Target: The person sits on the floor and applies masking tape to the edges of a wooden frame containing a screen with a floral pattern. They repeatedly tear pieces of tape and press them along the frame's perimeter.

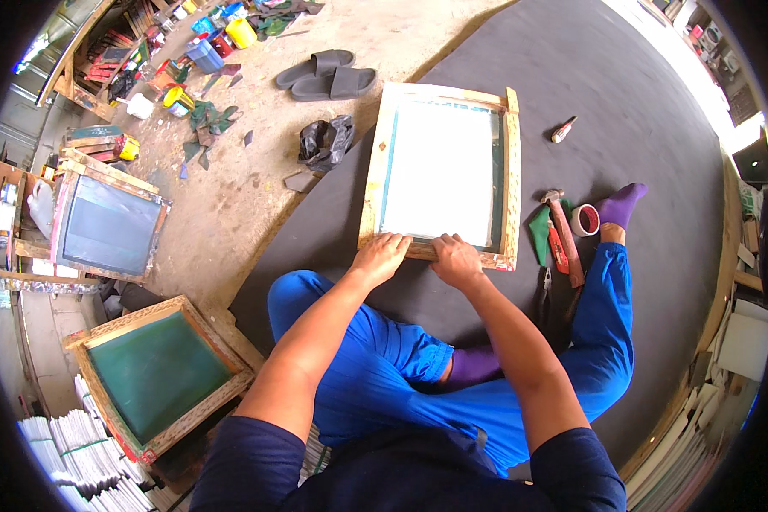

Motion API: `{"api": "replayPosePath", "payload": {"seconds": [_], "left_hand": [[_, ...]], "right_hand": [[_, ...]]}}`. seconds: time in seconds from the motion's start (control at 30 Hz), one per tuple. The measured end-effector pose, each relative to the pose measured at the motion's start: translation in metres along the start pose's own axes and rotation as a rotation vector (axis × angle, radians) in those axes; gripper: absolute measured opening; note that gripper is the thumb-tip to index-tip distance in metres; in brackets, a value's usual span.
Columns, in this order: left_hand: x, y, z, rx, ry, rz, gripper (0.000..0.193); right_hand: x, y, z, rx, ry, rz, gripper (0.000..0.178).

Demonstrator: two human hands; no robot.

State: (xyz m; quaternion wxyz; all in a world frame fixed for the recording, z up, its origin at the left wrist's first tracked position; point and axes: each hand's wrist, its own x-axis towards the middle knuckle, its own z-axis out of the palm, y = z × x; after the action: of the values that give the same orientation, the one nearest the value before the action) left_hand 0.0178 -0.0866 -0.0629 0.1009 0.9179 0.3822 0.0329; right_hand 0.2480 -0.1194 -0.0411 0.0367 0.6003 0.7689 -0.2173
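Observation:
A wooden screen-printing frame point(510, 183) with pale mesh point(442, 171) stretched across it lies before me on the dark mat. At its near left corner my left hand point(382, 258) is closed over the bottom rail. My right hand point(457, 259) grips the same rail, right of its middle, with fingers curled over the wood. Beside the frame's near right corner lie a hammer point(570, 243), a red-handled tool point(557, 247), a green scrap point(539, 235), pliers point(545, 294) and a roll of tape point(584, 220). Farther off rests a small screwdriver-like tool point(563, 130).
My crossed legs in blue trousers point(384, 367) sit close to the frame. A green-meshed frame point(158, 380) and a grey-meshed frame point(111, 224) stand at left. Black slides point(337, 83), a black plastic bag point(326, 141) and paint tubs point(205, 55) lie beyond the dark mat point(657, 282).

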Motion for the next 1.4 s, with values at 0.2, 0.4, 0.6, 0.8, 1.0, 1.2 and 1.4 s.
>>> {"api": "replayPosePath", "payload": {"seconds": [0.2, 0.4, 0.6, 0.8, 1.0, 1.2, 1.4], "left_hand": [[0.007, -0.004, -0.020, -0.067, -0.162, -0.130, 0.038], [0.008, -0.011, -0.021, -0.023, -0.206, -0.106, 0.050], [-0.002, -0.051, -0.049, -0.183, 0.060, 0.013, 0.073], [-0.007, -0.073, -0.093, 0.074, -0.206, 0.042, 0.080], [0.012, -0.073, -0.093, 0.115, -0.315, 0.219, 0.064], [0.026, -0.074, -0.090, 0.347, -0.359, 0.348, 0.062], [0.028, -0.078, -0.093, 0.307, -0.395, 0.302, 0.071]], "right_hand": [[0.002, -0.002, 0.008, 0.027, 0.172, 0.011, 0.046], [-0.018, 0.030, -0.009, 0.018, 0.072, 0.072, 0.055], [-0.020, 0.029, -0.005, 0.021, 0.119, 0.068, 0.051], [-0.023, 0.030, -0.001, 0.061, 0.185, 0.058, 0.047], [-0.022, 0.033, 0.002, 0.075, 0.198, 0.036, 0.046], [-0.024, 0.033, -0.001, 0.102, 0.220, 0.025, 0.046], [-0.023, 0.036, 0.004, 0.108, 0.238, 0.022, 0.046]]}}
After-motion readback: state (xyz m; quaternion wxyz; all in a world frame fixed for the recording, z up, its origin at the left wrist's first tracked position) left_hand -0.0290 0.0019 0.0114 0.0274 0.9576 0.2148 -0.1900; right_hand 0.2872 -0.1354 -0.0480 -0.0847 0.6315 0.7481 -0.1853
